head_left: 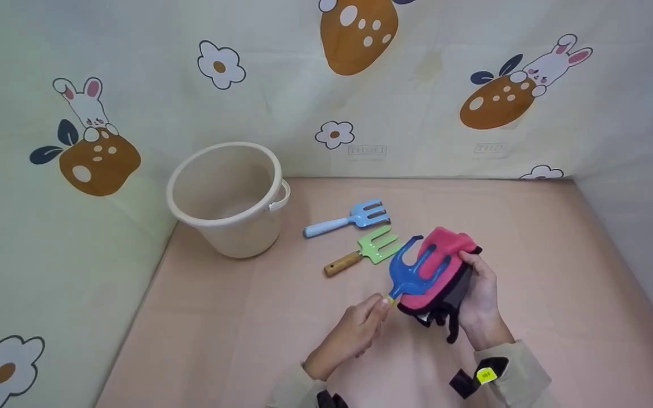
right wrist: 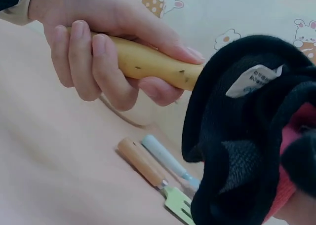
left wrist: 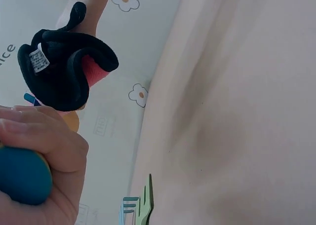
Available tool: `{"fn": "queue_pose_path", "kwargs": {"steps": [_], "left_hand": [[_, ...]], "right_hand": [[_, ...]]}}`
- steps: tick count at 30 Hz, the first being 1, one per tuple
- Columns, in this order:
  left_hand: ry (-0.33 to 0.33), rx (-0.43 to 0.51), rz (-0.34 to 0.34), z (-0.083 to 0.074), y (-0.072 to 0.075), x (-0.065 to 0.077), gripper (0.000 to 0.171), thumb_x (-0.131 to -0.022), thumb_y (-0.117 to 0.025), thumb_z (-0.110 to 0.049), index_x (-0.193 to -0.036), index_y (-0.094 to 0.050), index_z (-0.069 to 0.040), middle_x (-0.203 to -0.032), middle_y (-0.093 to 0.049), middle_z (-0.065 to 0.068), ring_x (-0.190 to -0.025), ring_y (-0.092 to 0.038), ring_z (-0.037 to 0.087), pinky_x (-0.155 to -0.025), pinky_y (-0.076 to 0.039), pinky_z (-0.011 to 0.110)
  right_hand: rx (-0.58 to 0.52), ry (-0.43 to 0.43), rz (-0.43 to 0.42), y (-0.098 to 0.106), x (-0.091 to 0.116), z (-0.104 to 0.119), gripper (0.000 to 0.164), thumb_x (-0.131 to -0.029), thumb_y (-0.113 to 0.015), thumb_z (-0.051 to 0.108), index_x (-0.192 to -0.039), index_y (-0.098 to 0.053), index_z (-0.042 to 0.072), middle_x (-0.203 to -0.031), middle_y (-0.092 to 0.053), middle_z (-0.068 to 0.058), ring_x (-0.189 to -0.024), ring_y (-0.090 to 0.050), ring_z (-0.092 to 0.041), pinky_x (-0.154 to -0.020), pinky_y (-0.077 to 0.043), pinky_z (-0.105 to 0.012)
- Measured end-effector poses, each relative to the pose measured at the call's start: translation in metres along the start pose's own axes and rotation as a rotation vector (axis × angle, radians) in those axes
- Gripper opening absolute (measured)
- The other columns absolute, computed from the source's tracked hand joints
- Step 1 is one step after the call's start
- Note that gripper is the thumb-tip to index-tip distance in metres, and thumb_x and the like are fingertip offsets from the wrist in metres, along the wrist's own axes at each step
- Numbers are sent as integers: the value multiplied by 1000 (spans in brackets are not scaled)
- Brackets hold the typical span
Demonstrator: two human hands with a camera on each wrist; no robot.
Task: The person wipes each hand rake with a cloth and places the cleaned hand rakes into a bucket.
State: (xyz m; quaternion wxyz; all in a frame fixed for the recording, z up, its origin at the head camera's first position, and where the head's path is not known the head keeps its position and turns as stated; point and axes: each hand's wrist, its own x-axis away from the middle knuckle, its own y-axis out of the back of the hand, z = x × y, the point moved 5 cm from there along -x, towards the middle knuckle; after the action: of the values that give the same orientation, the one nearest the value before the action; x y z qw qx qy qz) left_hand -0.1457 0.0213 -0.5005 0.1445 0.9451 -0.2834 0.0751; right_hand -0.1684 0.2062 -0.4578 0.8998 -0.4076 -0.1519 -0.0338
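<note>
My left hand (head_left: 352, 328) grips the yellow handle (right wrist: 148, 62) of a hand fork with blue tines (head_left: 407, 280); the handle's rounded teal end (left wrist: 24, 178) shows in the left wrist view. My right hand (head_left: 480, 303) holds a pink cloth piece (head_left: 445, 241) with black trim, its thumb over the upper edge. In the head view, the fork's tines lie across the pink face. Both wrist views show the cloth's dark opening and a white tag (right wrist: 254, 82). Much of the right hand is hidden behind the cloth.
A green hand fork (head_left: 374, 247) with a wooden handle and a light blue hand fork (head_left: 367, 215) lie on the table (head_left: 236, 340), left of the cloth. Further left stands a cream bucket (head_left: 241, 241) with a side handle. Printed fabric walls (head_left: 281, 102) enclose the table.
</note>
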Motion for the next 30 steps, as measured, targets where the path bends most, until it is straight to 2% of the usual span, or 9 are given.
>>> {"fn": "queue_pose_path", "kwargs": {"steps": [4,9,13,17,21,23,26,30], "left_hand": [[26,-1,5,1,-1,1,41,-98,-32,-51,-86,-46,-15,-59,-40,-6,-44,-33,10,-37,-27,18],[24,-16,-2,2,0,1,47,-97,-31,-52,-88,-47,-9,-57,-39,-6,-43,-32,9,-37,-26,19],[39,-34,-2,4,1,0,47,-97,-30,-54,-86,-48,-11,-55,-38,-6,-41,-31,9,-36,-24,19],[90,-37,13,7,2,1,48,-95,-29,-58,-86,-48,-15,-56,-38,-6,-42,-31,10,-37,-24,19],[96,-29,20,7,3,1,45,-95,-30,-58,-85,-48,-18,-57,-38,-6,-43,-31,10,-37,-25,19],[101,-4,24,8,4,1,44,-95,-32,-57,-84,-48,-17,-57,-39,-6,-42,-31,10,-37,-25,19],[107,54,18,10,5,2,43,-96,-35,-55,-83,-49,-16,-56,-40,-5,-40,-32,9,-35,-26,19],[103,112,-7,11,6,3,42,-96,-37,-52,-83,-49,-14,-54,-42,-5,-38,-33,9,-33,-27,19]], "right_hand": [[38,25,-35,0,0,5,26,-99,-29,24,-124,-36,22,-109,-55,5,-100,-49,-10,-92,-38,-24],[136,70,-17,-2,0,8,25,-100,-27,22,-123,-35,23,-109,-50,7,-98,-46,-9,-91,-36,-24],[253,113,-29,-3,-2,10,25,-98,-26,20,-120,-37,19,-107,-49,7,-96,-45,-9,-90,-34,-23],[374,144,-68,-1,-3,11,24,-98,-28,20,-117,-41,17,-104,-51,8,-94,-46,-8,-89,-35,-23],[443,194,-74,-2,-3,14,22,-98,-30,17,-109,-48,16,-98,-56,7,-89,-50,-9,-86,-39,-24],[462,231,-77,-3,-1,19,22,-98,-31,14,-105,-52,16,-96,-58,6,-87,-51,-8,-84,-41,-25],[434,291,-99,-6,2,29,21,-98,-33,11,-103,-53,15,-96,-58,7,-88,-51,-8,-83,-40,-24],[364,383,-131,-10,4,44,22,-98,-35,9,-115,-47,15,-110,-52,5,-100,-47,-9,-91,-35,-22]]}}
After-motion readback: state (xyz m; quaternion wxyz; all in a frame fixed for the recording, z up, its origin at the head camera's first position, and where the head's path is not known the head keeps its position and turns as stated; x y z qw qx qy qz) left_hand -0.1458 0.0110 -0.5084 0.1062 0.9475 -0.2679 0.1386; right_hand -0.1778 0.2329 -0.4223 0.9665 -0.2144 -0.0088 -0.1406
